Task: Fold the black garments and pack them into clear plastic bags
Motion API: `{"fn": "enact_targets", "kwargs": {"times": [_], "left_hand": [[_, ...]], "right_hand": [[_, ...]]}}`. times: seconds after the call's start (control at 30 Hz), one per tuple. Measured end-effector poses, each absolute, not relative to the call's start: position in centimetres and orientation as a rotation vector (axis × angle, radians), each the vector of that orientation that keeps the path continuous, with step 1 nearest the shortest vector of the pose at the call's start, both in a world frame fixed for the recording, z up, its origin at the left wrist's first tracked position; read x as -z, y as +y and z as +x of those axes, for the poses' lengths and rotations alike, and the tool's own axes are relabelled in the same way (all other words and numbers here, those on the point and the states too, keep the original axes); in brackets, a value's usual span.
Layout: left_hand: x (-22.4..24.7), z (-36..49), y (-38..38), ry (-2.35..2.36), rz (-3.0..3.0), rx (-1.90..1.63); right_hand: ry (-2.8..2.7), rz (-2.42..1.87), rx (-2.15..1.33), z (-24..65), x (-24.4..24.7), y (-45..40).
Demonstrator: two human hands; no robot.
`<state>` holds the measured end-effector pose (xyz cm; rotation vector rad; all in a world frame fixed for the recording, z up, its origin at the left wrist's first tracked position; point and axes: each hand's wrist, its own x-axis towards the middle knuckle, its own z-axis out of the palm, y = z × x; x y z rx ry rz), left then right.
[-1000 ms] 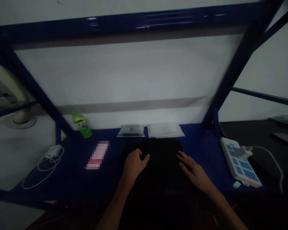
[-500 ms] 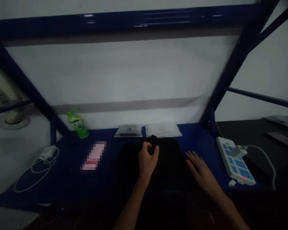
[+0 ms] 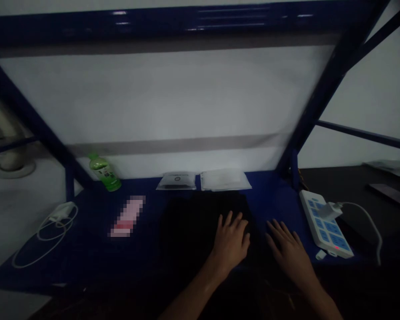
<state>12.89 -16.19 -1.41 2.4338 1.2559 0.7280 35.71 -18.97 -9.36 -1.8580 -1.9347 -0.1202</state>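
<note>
**Since the earlier frame:** the left hand has let go of the pinched bit of cloth and slid toward the near right of the pile; the right hand has shifted only slightly; the head view has drifted a little, so the shelf items sit further left in the frame.

**Left hand:** open, palm down, fingers spread; it rests on the black cloth and has hold of nothing.

**Right hand:** open, palm down, fingers spread and holding nothing; it lies just right of the left hand, near the cloth's right edge; the dark makes contact with the cloth impossible to tell.

**Black cloth:** a dark heap or folded piece, lying in the middle of the blue metal shelf; its folds are lost in shadow.

**Beyond the cloth:** a clear packet with a round logo and a pale flat packet lie side by side, just past its far edge.

**Left of the cloth:** a pixelated pink item; a green-capped plastic bottle, standing upright; a white charger with a coiled cable.

**Right of the hands:** a white power strip with blue panels, a plug in it and a small red light lit.

**Overhead:** the blue steel frame crosses the view.
</note>
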Motion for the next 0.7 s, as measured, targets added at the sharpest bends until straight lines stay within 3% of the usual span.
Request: {"fn": "enact_targets", "kwargs": {"times": [0.23, 0.43, 0.7], "left_hand": [[-1.4, 9.0, -14.8, 1.200, 2.359, -0.755], [-1.6, 1.0, -12.2, 1.458, 2.379, -0.674], [2.0, -3.5, -12.0, 1.586, 2.457, -0.446]], "right_hand": [[-1.854, -1.724, -0.075, 33.9, 5.2, -17.0], [-2.202, -1.370, -0.227, 28.5, -0.3, -14.1], [-2.448, -1.356, -0.215, 27.4, 2.3, -12.8]]}}
